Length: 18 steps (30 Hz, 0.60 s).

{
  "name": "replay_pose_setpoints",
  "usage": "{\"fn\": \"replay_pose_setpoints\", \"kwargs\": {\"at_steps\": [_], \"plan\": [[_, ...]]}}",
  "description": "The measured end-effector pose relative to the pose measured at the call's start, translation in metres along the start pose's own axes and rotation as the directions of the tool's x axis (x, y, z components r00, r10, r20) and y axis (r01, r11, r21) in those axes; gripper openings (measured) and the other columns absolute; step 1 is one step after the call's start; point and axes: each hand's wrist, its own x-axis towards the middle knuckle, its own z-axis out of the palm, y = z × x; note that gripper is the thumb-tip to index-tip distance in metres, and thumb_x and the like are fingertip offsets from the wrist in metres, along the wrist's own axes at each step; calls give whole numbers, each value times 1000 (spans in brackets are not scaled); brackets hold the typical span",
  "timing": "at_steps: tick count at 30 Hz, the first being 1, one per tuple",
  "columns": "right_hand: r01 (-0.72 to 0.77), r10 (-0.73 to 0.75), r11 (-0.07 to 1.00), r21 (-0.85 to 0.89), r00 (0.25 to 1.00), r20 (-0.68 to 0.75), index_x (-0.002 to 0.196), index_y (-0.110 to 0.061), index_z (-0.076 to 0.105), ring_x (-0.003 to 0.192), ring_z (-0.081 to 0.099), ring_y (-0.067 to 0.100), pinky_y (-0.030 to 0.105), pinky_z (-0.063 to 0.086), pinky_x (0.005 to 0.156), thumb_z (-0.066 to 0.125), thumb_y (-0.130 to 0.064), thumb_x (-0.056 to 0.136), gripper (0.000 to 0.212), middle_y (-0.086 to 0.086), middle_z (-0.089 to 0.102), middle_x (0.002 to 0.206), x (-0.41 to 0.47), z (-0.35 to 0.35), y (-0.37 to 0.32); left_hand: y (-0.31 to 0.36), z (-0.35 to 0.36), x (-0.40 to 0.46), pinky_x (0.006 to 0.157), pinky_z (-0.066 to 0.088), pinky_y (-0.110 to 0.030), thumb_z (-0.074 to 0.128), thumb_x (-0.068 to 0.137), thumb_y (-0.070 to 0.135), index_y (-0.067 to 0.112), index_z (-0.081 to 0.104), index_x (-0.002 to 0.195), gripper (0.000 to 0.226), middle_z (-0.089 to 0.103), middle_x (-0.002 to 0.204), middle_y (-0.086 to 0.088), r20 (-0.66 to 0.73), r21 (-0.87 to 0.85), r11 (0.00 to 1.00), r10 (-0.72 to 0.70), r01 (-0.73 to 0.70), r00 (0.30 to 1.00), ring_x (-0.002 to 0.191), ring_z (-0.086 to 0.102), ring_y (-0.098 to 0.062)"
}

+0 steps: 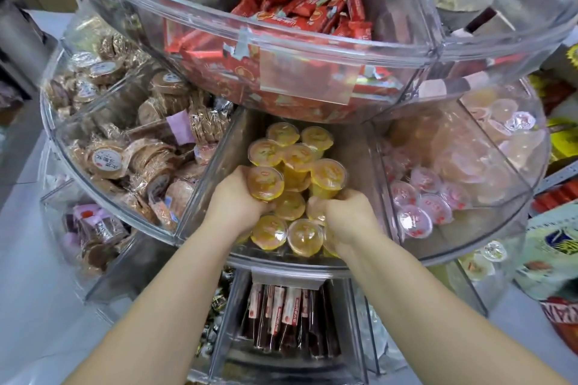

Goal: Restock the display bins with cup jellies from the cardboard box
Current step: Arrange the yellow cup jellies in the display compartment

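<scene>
Cup jellies [292, 187], yellow with clear sealed lids, are heaped in the middle compartment [215, 178] of the clear tiered display, and both hands are down among them. Fingers of the left hand [233, 195] curl round a jelly cup [266, 183] on the left side of the heap, pressing it against its neighbours. Fingers of the right hand [345, 219] are bent inward and bunched over cups at the right front of the pile; they are partly buried among the lids, so which cup they grip cannot be told, only that they are curled closed on the jellies. Both bare forearms reach in over the compartment's curved front wall.

Just right of this compartment, past a clear divider, lie pink-lidded jelly cups [420, 203], with paler peach ones [500, 131] further round. On the left, the neighbouring sections hold round brown wafer snacks [108, 159] in crinkled clear wrap. Directly above, the upper tier overhangs the yellow heap and is filled with red wrapped bars [312, 9]; a clear label holder [305, 76] is fixed on its front wall. Below the hands, the lower tier shows dark red stick packets [287, 319] standing on end
</scene>
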Motion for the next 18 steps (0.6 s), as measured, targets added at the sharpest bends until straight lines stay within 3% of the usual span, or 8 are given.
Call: {"fn": "replay_pose_setpoints", "kwargs": {"at_steps": [2,6,8,10,14,16,18], "plan": [[-23,23,1000,-3,999,22,86,-20,56,89,63,26,41,52,82,66,-7,81,17,8,65,95,-3,-2,5,1,-1,-1,82,42,-32,80,65,22,11,52,119,61,63,117,-14,-9,16,1000,-8,8,1000,109,57,-34],[-55,41,991,125,993,111,93,-13,58,73,55,15,27,48,68,59,-6,87,9,2,58,81,3,5,4,4,-2,-3,85,45,-40,73,75,21,9,44,124,59,61,120,-18,-54,100,993,-56,61,997,111,55,-39],[-86,71,985,149,992,100,88,-15,59,72,52,13,25,47,68,60,-11,88,4,1,56,79,12,13,0,6,0,-5,78,44,-40,69,79,17,6,39,125,57,59,119,-20,-71,185,976,-104,116,992,109,56,-40],[-116,110,988,105,992,63,83,-15,58,65,47,12,26,44,64,59,-15,89,6,1,52,73,20,18,-3,8,2,-7,72,42,-38,66,81,13,3,36,124,53,59,117,-22,-81,247,959,-124,141,989,107,56,-40],[-113,111,991,69,993,40,69,-13,49,51,40,14,25,36,48,49,-11,94,24,3,43,60,36,13,-8,10,-3,-9,82,46,-41,70,80,21,1,38,125,59,58,120,-22,-39,235,960,-146,151,989,110,55,-40],[-96,97,995,-10,993,64,69,-13,49,53,39,16,28,36,50,49,-8,93,24,3,42,61,40,7,-8,11,-9,-16,81,45,-40,74,77,26,0,42,120,60,59,118,-22,-30,264,954,-136,139,990,109,55,-40],[-48,55,996,-69,993,101,65,-15,48,53,37,16,30,33,52,52,-8,91,27,2,40,59,42,2,-6,13,-15,-28,70,43,-37,75,75,32,0,47,109,54,62,108,-21,-75,369,925,-68,91,995,100,59,-39]]}}
